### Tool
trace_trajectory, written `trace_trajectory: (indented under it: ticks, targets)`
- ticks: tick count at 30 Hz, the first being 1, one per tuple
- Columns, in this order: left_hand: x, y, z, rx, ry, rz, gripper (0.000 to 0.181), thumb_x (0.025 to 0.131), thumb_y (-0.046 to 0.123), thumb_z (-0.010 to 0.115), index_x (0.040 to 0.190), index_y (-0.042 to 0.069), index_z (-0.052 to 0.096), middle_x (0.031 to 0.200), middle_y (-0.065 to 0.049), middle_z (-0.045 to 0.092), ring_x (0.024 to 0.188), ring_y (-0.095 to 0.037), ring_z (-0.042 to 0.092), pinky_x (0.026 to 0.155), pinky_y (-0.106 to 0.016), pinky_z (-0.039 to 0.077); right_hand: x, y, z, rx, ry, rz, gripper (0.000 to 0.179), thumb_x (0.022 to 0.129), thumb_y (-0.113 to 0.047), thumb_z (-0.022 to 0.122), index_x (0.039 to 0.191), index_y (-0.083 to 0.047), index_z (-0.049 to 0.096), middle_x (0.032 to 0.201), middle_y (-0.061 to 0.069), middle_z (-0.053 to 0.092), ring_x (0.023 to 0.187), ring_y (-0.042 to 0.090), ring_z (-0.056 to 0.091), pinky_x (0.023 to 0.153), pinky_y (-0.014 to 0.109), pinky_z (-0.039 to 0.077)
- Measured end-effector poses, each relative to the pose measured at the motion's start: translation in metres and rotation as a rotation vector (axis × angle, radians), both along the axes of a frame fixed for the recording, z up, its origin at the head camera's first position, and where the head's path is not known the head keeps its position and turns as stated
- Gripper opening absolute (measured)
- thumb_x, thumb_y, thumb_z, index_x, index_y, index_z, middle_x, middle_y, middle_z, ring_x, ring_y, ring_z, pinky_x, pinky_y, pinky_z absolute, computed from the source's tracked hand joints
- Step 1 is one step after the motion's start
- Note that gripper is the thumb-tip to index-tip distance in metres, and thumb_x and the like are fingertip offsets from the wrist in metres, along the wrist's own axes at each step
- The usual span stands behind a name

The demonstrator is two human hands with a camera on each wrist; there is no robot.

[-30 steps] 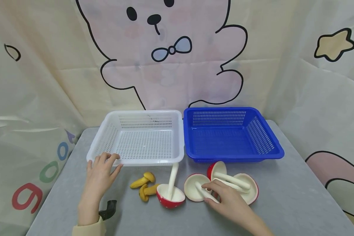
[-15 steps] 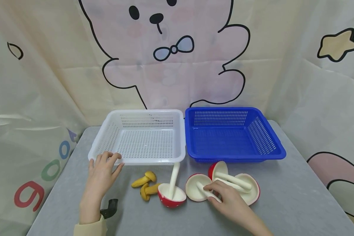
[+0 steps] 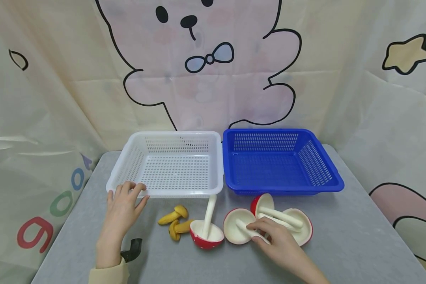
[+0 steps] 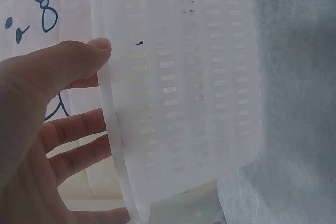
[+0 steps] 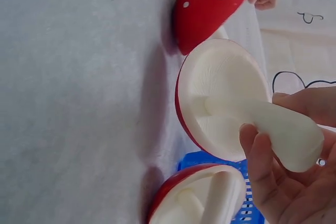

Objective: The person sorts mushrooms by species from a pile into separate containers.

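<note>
Head view, right grip (image 3: 275, 238) pinching mushroom stem (image 3: 243, 227), green "O" (image 3: 52, 209) on curtain (image 3: 7, 177).

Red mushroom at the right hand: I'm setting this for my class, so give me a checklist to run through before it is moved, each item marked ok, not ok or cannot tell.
1. Right hand pinching the stem: ok.
2. Left hand holding the rim of the white basket: ok.
3. Blue basket standing open side up: ok.
4. Red mushroom lifted off the table: cannot tell.
5. Its cap apart from the neighbouring caps: cannot tell.
6. Other stems untangled: not ok, two stems overlap in the head view.
</note>
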State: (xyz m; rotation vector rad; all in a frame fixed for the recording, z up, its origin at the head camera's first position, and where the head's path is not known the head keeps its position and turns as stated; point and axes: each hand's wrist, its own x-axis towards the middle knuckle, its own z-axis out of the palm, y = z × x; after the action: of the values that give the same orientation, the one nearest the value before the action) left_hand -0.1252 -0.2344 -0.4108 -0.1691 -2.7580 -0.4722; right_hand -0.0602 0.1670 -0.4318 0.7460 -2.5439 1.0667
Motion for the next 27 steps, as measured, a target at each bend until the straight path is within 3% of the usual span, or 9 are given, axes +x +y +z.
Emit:
trace_trajectory:
  ticks: [15, 22, 27]
  targets:
    - [0.0, 0.0, -0.002, -0.006, 0.017, -0.008, 0.02, 0.086, 0.018, 0.072, 0.101, 0.016, 0.06, 0.101, -0.011, 0.056, 0.105, -0.037, 0.048, 0.096, -0.077, 0.023, 0.004, -0.006, 0.027, -0.063, -0.043, 0.006, 0.032, 0.079, -0.001, 0.074, 0.105, -0.018, 0.07, 0.096, -0.01, 0.066, 0.078, -0.004, 0.055, 0.062, 0.016, 0.049]
    - [0.0, 0.001, -0.001, -0.004, -0.002, 0.009, 0.021, 0.084, 0.017, 0.073, 0.101, 0.015, 0.06, 0.099, -0.011, 0.055, 0.105, -0.038, 0.047, 0.097, -0.078, 0.022, -0.006, -0.01, 0.046, -0.066, -0.042, -0.001, 0.031, 0.081, -0.002, 0.073, 0.107, -0.017, 0.069, 0.095, -0.009, 0.066, 0.077, -0.004, 0.056, 0.062, 0.018, 0.051]
    - [0.0, 0.001, 0.0, 0.001, -0.008, 0.014, 0.021, 0.085, 0.017, 0.073, 0.1, 0.015, 0.06, 0.099, -0.011, 0.055, 0.106, -0.038, 0.047, 0.097, -0.079, 0.021, -0.021, -0.015, 0.061, -0.051, -0.069, 0.001, 0.029, 0.083, -0.004, 0.072, 0.109, -0.018, 0.069, 0.101, -0.007, 0.067, 0.08, -0.001, 0.057, 0.064, 0.019, 0.052]
